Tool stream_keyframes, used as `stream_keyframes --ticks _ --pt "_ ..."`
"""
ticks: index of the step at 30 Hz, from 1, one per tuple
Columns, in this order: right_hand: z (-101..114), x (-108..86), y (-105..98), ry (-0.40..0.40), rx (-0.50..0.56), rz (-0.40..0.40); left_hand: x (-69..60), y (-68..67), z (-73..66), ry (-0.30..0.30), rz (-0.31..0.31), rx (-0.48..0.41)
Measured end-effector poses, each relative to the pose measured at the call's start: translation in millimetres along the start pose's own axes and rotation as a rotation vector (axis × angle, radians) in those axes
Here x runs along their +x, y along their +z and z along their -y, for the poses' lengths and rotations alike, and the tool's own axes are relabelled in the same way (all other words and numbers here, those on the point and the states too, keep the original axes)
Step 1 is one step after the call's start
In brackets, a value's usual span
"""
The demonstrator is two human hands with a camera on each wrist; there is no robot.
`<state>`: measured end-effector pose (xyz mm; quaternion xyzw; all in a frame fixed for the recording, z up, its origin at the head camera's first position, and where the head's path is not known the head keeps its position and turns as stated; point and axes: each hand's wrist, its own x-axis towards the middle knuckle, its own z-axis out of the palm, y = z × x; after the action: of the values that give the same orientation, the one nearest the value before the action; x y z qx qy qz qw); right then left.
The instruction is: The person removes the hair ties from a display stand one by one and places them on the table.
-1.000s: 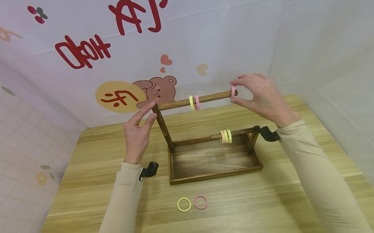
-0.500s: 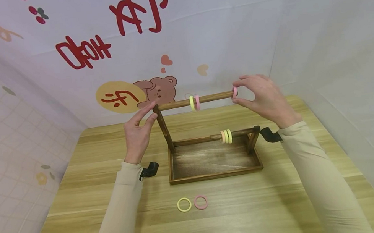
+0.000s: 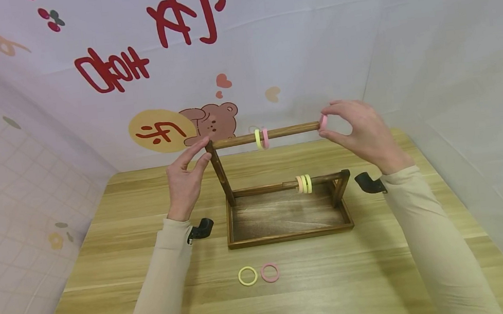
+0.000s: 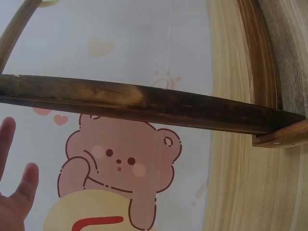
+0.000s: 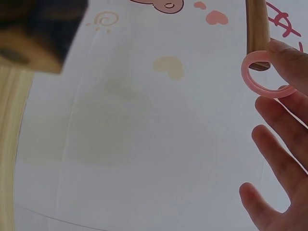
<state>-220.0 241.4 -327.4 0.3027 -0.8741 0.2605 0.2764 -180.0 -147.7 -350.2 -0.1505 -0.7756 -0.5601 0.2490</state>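
My right hand (image 3: pixel 362 131) pinches a pink ring (image 3: pixel 323 122) at the free end of the upper wooden rod (image 3: pixel 295 130); in the right wrist view the ring (image 5: pixel 246 77) overlaps the rod's tip (image 5: pixel 258 38). My left hand (image 3: pixel 184 182) is at the top of the rack's left post (image 3: pixel 221 173), fingers nearly straight; the left wrist view shows fingers (image 4: pixel 28 185) beside the post (image 4: pixel 144 103). A yellow ring (image 3: pixel 258 139) and a pink ring (image 3: pixel 265 138) hang mid-rod. Several yellow and peach rings (image 3: pixel 304 184) hang on the lower rod (image 3: pixel 260 189).
The rack's tray base (image 3: pixel 288 236) stands on the wooden table (image 3: pixel 341 292). In front of it lie a yellow ring (image 3: pixel 248 276) and a pink ring (image 3: pixel 270 272). A printed cloth (image 3: pixel 294 43) hangs behind the table.
My right hand has moved right with the pink ring, from around the rod near its end to the very tip. My left hand has stayed at the post.
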Motion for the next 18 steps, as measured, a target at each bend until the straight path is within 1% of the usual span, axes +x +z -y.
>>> stream_keyframes --ticks 4,7,8,13,18 --pt "2.4 -3.5 -2.0 0.021 0.008 -0.001 1.7 1.3 14.6 0.001 -0.009 0.003" --pt "4.3 -5.3 -3.4 0.019 0.001 -0.001 3.3 1.5 29.0 0.009 -0.014 0.008" --pt "4.7 -6.0 -3.8 0.017 -0.001 -0.002 3.6 1.3 31.5 0.013 -0.014 0.008" --pt "6.8 -10.2 -5.9 -0.001 0.000 -0.018 3.8 -0.2 35.8 0.025 -0.004 -0.001" --pt "10.3 -15.1 -6.6 -0.036 0.002 -0.034 3.2 -0.6 35.6 0.031 0.003 -0.005"
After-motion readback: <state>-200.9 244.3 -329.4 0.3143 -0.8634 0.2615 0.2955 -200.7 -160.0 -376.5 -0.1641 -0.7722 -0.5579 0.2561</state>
